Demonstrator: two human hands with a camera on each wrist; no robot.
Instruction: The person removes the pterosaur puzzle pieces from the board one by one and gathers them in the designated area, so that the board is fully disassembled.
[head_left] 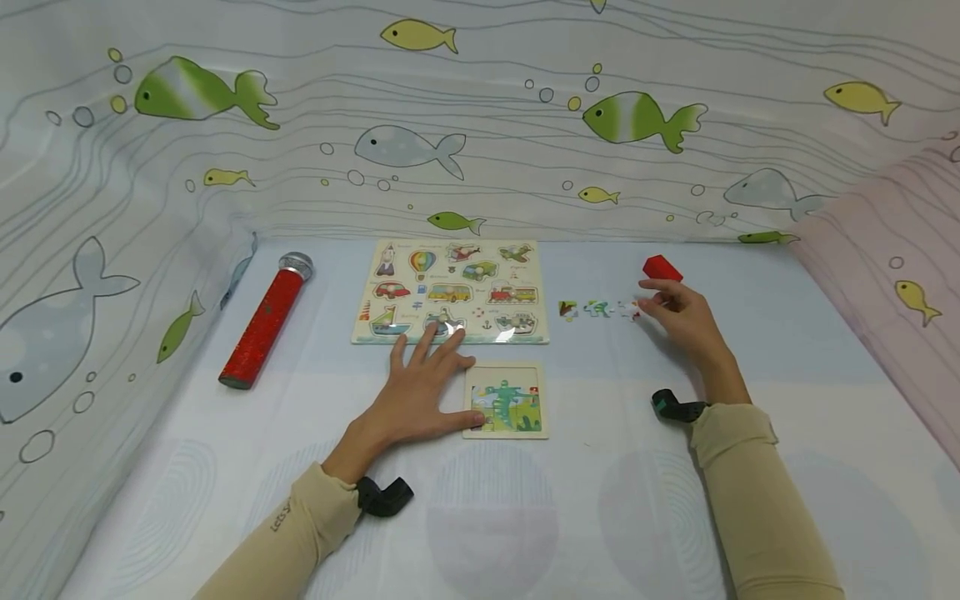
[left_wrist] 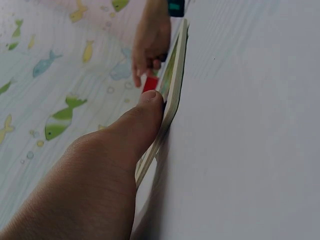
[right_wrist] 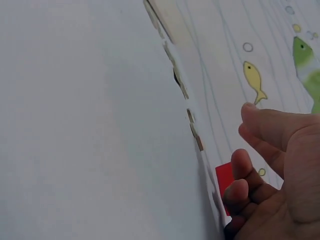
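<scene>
The left hand [head_left: 412, 400] has its fingers extended and spread apart; its thumb rests on the left rim of the small puzzle frame [head_left: 517, 372], located right of those fingers. The frame contains a green dinosaur picture [head_left: 504, 406]; whether this is fitted pieces or a printed base cannot be determined. The large puzzle board [head_left: 491, 252] lies ahead of the left fingers, whose tips overlap its near edge. It bears vehicle shapes, including a balloon [head_left: 422, 262], a bus [head_left: 450, 292] and a train [head_left: 513, 294]. The right hand [head_left: 684, 321] has bent fingers, set apart, with nothing visible between them. Loose puzzle pieces [head_left: 597, 309] form a row on the tabletop [head_left: 585, 392], immediately left of the right fingers; contact is unclear. A red block [head_left: 662, 267] sits just beyond these fingers.
</scene>
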